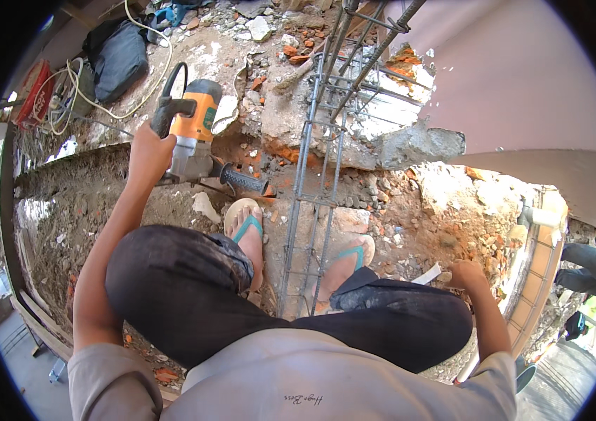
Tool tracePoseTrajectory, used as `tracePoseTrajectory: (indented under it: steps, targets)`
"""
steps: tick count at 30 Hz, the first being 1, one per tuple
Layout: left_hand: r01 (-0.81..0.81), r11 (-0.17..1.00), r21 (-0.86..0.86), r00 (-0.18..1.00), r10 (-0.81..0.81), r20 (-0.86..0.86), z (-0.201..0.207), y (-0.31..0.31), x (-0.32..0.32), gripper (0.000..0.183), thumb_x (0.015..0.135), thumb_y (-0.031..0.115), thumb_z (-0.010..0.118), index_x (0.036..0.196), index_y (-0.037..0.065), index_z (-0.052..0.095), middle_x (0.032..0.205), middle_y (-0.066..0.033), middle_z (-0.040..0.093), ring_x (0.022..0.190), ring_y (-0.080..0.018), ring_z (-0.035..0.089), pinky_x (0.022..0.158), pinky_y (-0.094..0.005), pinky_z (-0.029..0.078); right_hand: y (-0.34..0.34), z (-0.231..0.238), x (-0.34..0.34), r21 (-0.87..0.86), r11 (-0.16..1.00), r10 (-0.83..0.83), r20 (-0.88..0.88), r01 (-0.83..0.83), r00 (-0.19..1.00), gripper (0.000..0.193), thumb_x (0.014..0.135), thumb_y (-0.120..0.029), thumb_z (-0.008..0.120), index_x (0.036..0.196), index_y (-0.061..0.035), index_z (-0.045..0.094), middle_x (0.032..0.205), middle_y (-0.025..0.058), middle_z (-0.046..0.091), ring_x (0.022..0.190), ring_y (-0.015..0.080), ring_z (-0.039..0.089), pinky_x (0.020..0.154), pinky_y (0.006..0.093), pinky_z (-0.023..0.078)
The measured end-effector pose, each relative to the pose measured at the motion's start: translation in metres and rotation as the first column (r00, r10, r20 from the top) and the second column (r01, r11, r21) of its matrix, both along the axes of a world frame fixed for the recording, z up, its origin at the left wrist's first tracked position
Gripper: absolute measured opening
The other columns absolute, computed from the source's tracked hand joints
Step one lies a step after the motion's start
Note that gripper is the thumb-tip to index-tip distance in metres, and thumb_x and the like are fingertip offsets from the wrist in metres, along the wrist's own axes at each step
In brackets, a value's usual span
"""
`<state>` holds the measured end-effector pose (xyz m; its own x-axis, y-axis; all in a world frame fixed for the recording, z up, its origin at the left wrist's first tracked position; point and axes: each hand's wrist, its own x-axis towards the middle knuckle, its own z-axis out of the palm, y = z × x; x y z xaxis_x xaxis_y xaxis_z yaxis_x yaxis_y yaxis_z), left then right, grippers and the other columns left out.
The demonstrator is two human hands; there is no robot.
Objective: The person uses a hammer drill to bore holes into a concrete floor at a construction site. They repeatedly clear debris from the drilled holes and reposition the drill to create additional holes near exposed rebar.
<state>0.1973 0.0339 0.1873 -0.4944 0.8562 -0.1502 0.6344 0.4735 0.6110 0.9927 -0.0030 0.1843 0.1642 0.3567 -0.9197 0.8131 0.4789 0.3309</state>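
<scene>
My left hand [149, 158] is closed round the black rear handle of an orange and grey demolition hammer [196, 126]. The tool lies tilted at the edge of the broken ground, its black ribbed side grip [242, 180] pointing toward my left foot. At the right, my right hand [468, 276] is low over the rubble beside my knee, fingers curled. Whatever those fingers hold, if anything, is too small to make out. A pale flat strip [427, 274] lies just left of them.
Between my sandalled feet runs a steel rebar cage [298, 203], rising to upright bars. A pink wall [522, 77] stands at the upper right. A pale cable [164, 77], a dark bag [121, 62] and a red sack [33, 95] lie upper left. Another person's legs [586, 270] show far right.
</scene>
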Motion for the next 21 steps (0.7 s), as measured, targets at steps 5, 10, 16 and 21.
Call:
tracePoseTrajectory:
  steps: [5, 10, 16, 21]
  targets:
    - [0.042, 0.999, 0.017, 0.995, -0.04, -0.089, -0.014, 0.003, -0.011, 0.04, 0.094, 0.02, 0.075, 0.116, -0.013, 0.069, 0.077, -0.0272, 0.076, 0.07, -0.0432, 0.08, 0.071, -0.0549, 0.063, -0.024, 0.129, -0.062, 0.372, 0.665, -0.323, -0.639, 0.648, 0.698, 0.065, 0.108, -0.04, 0.08, 0.166, -0.0133, 0.066, 0.16, 0.0216, 0.072, 0.148, 0.0445, 0.069, 0.128, 0.0547, 0.051]
    - [0.025, 0.995, -0.095, 0.995, -0.034, -0.096, -0.029, 0.002, -0.025, 0.043, 0.095, 0.021, 0.074, 0.113, -0.017, 0.069, 0.087, -0.0344, 0.078, 0.089, -0.051, 0.083, 0.087, -0.0591, 0.064, -0.075, 0.25, -0.147, 0.586, 0.555, 0.366, -0.81, 0.591, 0.458, 0.062, 0.106, -0.031, 0.083, 0.161, -0.0067, 0.07, 0.154, 0.0207, 0.076, 0.142, 0.041, 0.072, 0.125, 0.0491, 0.053]
    - [0.054, 0.995, 0.079, 0.992, -0.044, -0.117, -0.045, -0.014, -0.005, 0.042, 0.09, 0.026, 0.083, 0.104, -0.013, 0.074, 0.089, -0.0346, 0.079, 0.092, -0.0532, 0.082, 0.082, -0.0585, 0.063, -0.054, 0.224, -0.189, -0.264, 0.461, 0.13, -0.924, 0.847, -0.359, 0.054, 0.104, -0.031, 0.084, 0.15, -0.0032, 0.077, 0.13, 0.019, 0.086, 0.131, 0.0283, 0.08, 0.118, 0.046, 0.056]
    - [0.141, 0.989, 0.035, 0.975, -0.145, 0.167, -0.054, -0.015, -0.005, 0.023, 0.094, 0.017, 0.085, 0.09, -0.004, 0.075, 0.072, -0.0111, 0.078, 0.059, -0.0178, 0.074, 0.057, -0.0383, 0.056, -0.048, 0.168, -0.171, 0.751, 0.126, 0.367, -0.642, 0.648, 0.673, 0.033, 0.106, -0.033, 0.085, 0.125, -0.0065, 0.089, 0.111, 0.0183, 0.088, 0.117, 0.024, 0.084, 0.101, 0.0364, 0.062]
